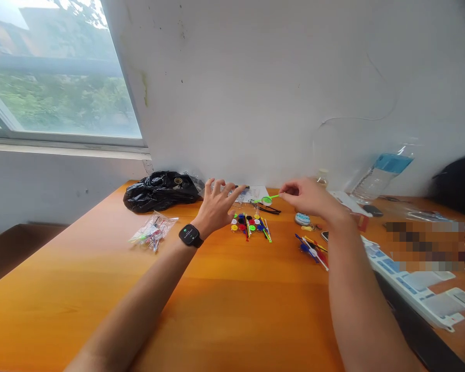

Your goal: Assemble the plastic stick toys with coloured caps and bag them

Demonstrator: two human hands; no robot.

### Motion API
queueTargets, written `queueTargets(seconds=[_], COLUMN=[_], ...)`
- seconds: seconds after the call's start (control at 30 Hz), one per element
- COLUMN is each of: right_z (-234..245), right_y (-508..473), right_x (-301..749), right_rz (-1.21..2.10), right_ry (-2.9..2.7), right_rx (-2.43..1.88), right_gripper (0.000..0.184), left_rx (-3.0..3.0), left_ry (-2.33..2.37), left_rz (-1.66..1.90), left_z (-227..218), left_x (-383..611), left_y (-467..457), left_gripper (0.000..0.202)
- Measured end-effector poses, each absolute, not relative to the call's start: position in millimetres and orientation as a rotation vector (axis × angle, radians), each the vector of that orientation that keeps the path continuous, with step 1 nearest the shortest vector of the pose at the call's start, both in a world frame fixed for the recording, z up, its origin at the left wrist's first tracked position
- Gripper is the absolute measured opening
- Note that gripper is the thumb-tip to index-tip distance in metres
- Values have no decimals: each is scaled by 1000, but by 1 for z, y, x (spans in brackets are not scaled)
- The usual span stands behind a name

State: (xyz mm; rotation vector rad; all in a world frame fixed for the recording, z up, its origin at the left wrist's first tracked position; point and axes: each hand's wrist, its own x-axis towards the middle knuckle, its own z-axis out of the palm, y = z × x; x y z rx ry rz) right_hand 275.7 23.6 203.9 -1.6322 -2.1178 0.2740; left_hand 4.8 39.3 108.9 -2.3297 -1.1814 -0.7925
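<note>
My right hand (300, 196) pinches one end of a thin green plastic stick (274, 196), whose round, pale green disc (266, 200) points toward the left hand. Fingers spread and curved, my left hand (217, 206) hovers above the table with nothing visible in it; a black watch (190, 235) is on that wrist. Between and below the hands lie several small coloured discs (252, 228), in yellow, red, white, green and blue, with thin coloured sticks (266, 229) beside them. More sticks and blue pieces (312, 250) rest near my right forearm.
At the back left sits a black plastic bag (160, 191), with a clear bag of coloured pieces (155, 231) in front. On the right are a white power strip (411, 284), a tilted plastic bottle (383, 175) and a small round tin (302, 219). A wall bounds the wooden table (232, 310).
</note>
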Motion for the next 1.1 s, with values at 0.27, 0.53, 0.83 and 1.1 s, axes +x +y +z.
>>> queueTargets(seconds=[0.27, 0.53, 0.83, 1.1], right_z=[183, 164, 157, 165], right_y=[40, 52, 52, 42], right_x=[270, 255, 234, 230], right_rz=[801, 1079, 1081, 1065], right_ry=[-2110, -1859, -1918, -2034], right_rx=[-1445, -1354, -1272, -1227], right_gripper=[23, 33, 40, 35], left_rx=[-2301, -2236, -2276, -2242], left_ry=[-1203, -1264, -1286, -1322], left_rz=[-821, -902, -925, -918], left_z=[109, 108, 110, 107], left_x=[8, 11, 16, 21], left_y=[37, 37, 34, 32], left_gripper=[73, 69, 66, 59])
